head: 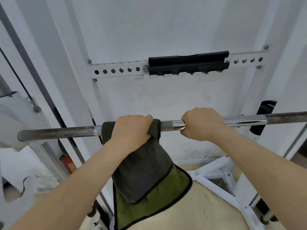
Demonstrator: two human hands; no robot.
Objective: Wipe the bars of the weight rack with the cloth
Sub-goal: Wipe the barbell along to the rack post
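Observation:
A long metal bar (58, 132) runs across the view, dull and knurled at its ends, shiny chrome near the middle. A dark grey cloth (142, 173) with an olive-green underside and black edging is draped over the bar and hangs down. My left hand (132, 128) grips the cloth wrapped around the bar. My right hand (201, 124) is closed directly on the bare chrome part, a short way to the right of the cloth.
The white rack frame (214, 173) slopes down at lower right. A white perforated crossbar (116, 70) with a black pad (188, 63) is fixed to the wall behind. A white notched upright (18, 165) stands at left, with a red fire extinguisher (68, 163) beyond it.

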